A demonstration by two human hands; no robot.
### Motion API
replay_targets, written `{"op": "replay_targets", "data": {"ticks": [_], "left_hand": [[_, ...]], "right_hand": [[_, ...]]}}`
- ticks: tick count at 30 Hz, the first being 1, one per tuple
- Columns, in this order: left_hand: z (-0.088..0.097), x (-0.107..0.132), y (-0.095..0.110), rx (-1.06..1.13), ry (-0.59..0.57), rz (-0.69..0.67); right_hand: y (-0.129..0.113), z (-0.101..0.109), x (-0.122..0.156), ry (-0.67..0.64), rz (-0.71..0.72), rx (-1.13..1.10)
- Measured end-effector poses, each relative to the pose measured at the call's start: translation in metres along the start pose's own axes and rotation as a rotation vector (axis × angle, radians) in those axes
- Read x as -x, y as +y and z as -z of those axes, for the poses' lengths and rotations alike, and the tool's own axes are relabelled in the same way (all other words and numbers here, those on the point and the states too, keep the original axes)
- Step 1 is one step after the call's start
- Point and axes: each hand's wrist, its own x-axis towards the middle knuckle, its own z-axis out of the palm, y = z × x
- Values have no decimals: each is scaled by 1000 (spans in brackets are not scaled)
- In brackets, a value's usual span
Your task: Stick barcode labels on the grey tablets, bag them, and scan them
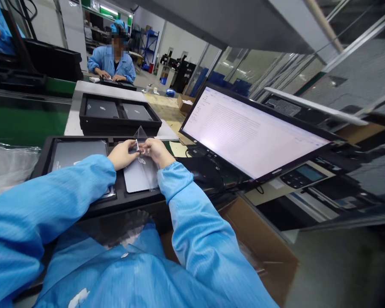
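While both my hands meet at the middle of the frame, they pinch a clear film sheet [143, 164] that lies over a grey laptop [137, 177]. My left hand [123, 154] is closed on the film near a small white tab [137, 144], which stands up between my fingertips. My right hand [155, 152] is closed on the same film just beside it, so the sheet rises into a small peak at its far edge. I think I hold it with two hands because the film is thin and would fold on itself otherwise.

This laptop rests in the right compartment of a black tray [83, 201], and a second grey laptop [78, 154] fills the left compartment, partly hidden by my blue sleeve. The tray keeps the two apart, so they do not rub.

Beyond it, in the upper middle-left, another black tray [118, 124] holds two more laptops on a white table [90, 92]. To the right a tilted monitor [250, 132] shows a bright page. At the left edge lies crumpled plastic wrap [9, 164]. A brown cardboard box [259, 244] stands open at the lower right. In the upper left a person in blue [112, 60] works at a far table.
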Motion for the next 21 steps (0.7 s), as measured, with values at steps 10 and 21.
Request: {"op": "replay_targets", "data": {"ticks": [10, 21], "left_hand": [[10, -2, 8, -179, 95, 133], [14, -3, 11, -6, 126, 137]], "right_hand": [[-7, -10, 4, -30, -50, 8], [-16, -9, 5, 1, -30, 8]]}}
